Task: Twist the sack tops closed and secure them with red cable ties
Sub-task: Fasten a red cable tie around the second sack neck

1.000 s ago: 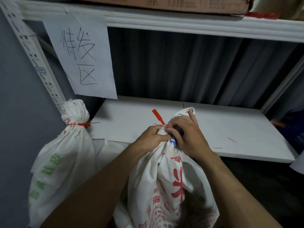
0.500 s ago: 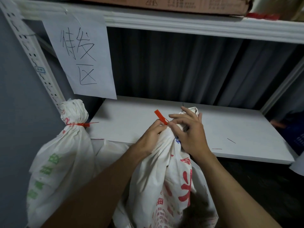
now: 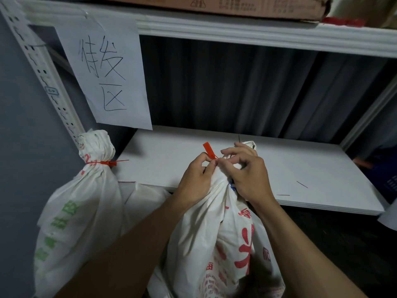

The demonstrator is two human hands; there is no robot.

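A white sack with red print stands in front of me, its top gathered into a twisted neck. My left hand grips the neck from the left and pinches a red cable tie, whose flat tag sticks up. My right hand holds the neck from the right, thumb and forefinger meeting the tie at the same spot. The tie's band around the neck is hidden by my fingers. To the left, a second white sack with green print stands tied shut by a red cable tie.
A white shelf board lies behind the sacks, with thin dark strips on its right part. A paper sign hangs from the perforated upright. A cardboard box sits on the upper shelf. A dark curtain hangs behind.
The sack's neck has risen slightly. My right hand's fingers shifted from wrapping the neck to pinching at the tie, and the red tag moved closer to my left thumb.
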